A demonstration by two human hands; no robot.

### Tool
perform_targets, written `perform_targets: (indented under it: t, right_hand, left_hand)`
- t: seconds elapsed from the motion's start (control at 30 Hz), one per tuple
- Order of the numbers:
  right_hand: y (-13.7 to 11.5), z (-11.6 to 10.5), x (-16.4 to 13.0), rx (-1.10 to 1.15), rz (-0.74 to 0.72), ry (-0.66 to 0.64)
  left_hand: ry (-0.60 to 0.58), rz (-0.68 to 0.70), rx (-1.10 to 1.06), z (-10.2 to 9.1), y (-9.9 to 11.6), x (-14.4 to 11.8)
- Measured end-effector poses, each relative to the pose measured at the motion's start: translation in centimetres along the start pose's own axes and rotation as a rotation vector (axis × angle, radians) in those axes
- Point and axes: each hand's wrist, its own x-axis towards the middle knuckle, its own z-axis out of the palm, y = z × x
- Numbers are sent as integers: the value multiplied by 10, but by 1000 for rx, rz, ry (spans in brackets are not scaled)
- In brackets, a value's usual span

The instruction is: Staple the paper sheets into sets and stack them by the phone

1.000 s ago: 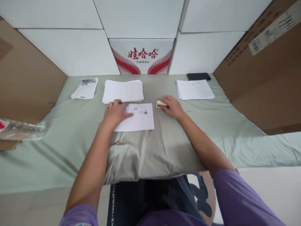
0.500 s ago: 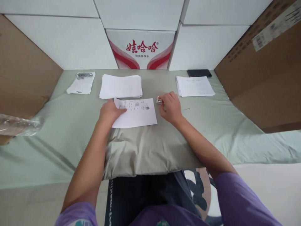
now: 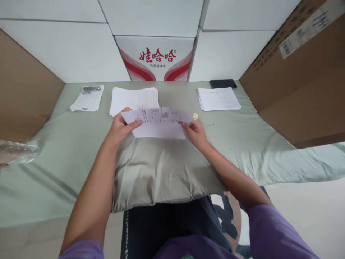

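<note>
Printed sheets of paper (image 3: 159,130) are held up between both hands, tilted and slightly bowed, with small print along the upper part. My left hand (image 3: 120,127) grips their left end, thumb on the printed face. At the right end my right hand (image 3: 196,133) pinches them, its thumb on the front and the fingers partly hidden behind. Just beyond the right fingertips lies a small pale object (image 3: 195,116), mostly hidden; it looks like a mini stapler. A stack of white papers (image 3: 134,99) lies behind the left hand.
Another paper stack (image 3: 219,99) lies at the right, a black phone (image 3: 223,83) behind it. A white packet (image 3: 87,99) is at the left. White boxes (image 3: 159,68) wall the back; brown cartons (image 3: 302,90) flank the green cloth (image 3: 242,144).
My right hand has let go of the small pale object and taken the right end of the sheets. The sheets are now lifted and tilted up. The view has shifted slightly.
</note>
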Motion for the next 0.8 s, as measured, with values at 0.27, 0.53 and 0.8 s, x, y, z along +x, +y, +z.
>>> perform_targets:
  t: [0.27, 0.53, 0.8]
  right_hand:
    - [3, -9, -1, -69, -60, 51]
    - [12, -10, 0, -83, -39, -38]
    - [-7, -45, 17, -240, -138, 281]
  left_hand:
    - [-97, -149, 191, 20, -11, -3]
    - [-25, -151, 249, 23, -11, -1]
    - [-34, -244, 384, -13, -23, 12]
